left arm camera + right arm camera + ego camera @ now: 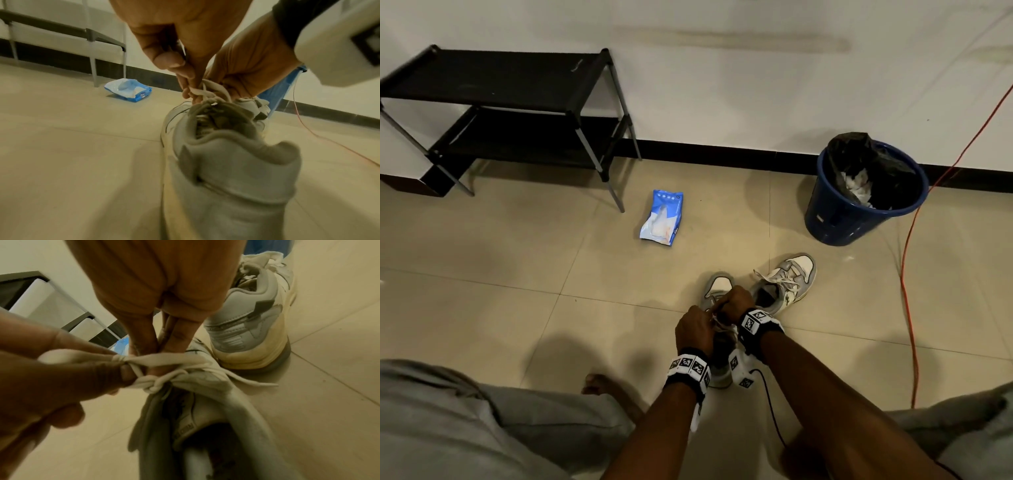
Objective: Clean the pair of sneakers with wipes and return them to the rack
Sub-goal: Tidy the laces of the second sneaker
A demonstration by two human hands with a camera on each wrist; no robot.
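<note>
Two grey-and-white sneakers stand on the tiled floor. The near sneaker [717, 284] [226, 162] [205, 418] lies under both hands, heel toward me. My left hand [697, 327] [185, 78] [115, 373] pinches a loop of its white lace [207, 91] [164, 361] just above the knot. My right hand [736, 303] [242, 68] [152, 344] pinches the other part of the lace between thumb and fingers. The second sneaker [789, 279] [246, 321] stands to the right, untouched, laces loose. The blue wipes pack [661, 219] [128, 90] lies on the floor further ahead.
A black two-shelf rack [500, 78] with nothing on it stands against the wall at the far left. At the far right is a blue bin [859, 205] with a black liner and used wipes. An orange cable [907, 291] runs down the floor on the right. My knees frame the bottom.
</note>
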